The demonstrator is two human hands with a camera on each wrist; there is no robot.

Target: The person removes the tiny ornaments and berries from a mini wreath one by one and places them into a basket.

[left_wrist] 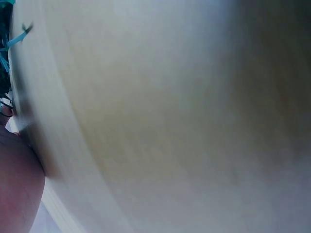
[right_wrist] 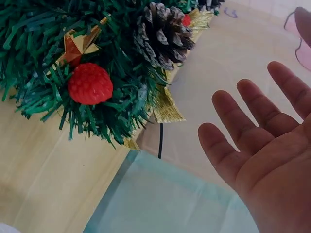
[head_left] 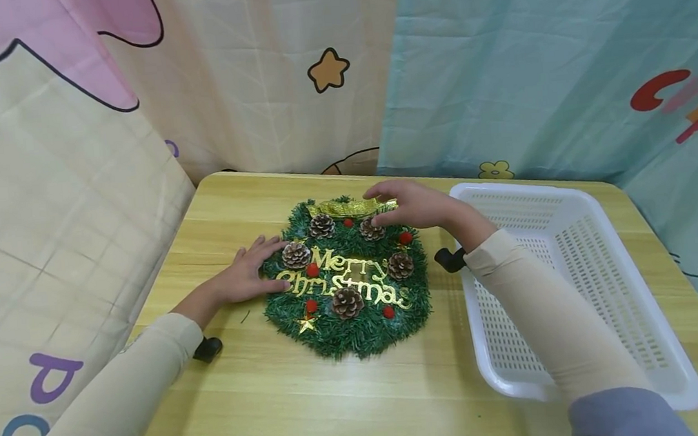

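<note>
A green tinsel Christmas wreath (head_left: 361, 248) lies flat on the wooden table, with pinecones, red berries, a gold star (head_left: 306, 324) and gold "Merry Christmas" lettering (head_left: 348, 280). At its left edge is my left hand (head_left: 245, 275), fingers spread and reaching onto the greenery near a pinecone (head_left: 296, 255). My right hand (head_left: 410, 206) hovers over the wreath's upper right, by the gold ribbon (head_left: 348, 208). In the right wrist view its extended fingers (right_wrist: 233, 114) are apart from the wreath. The left wrist view catches only part of the left hand (left_wrist: 19, 184) and a tinsel edge.
A white perforated plastic basket (head_left: 481, 345) stands on the table (head_left: 341, 412) to the right, under my right forearm. Printed curtains (head_left: 287, 78) hang behind the table and along its left side. A black wrist-camera mount shows at each wrist.
</note>
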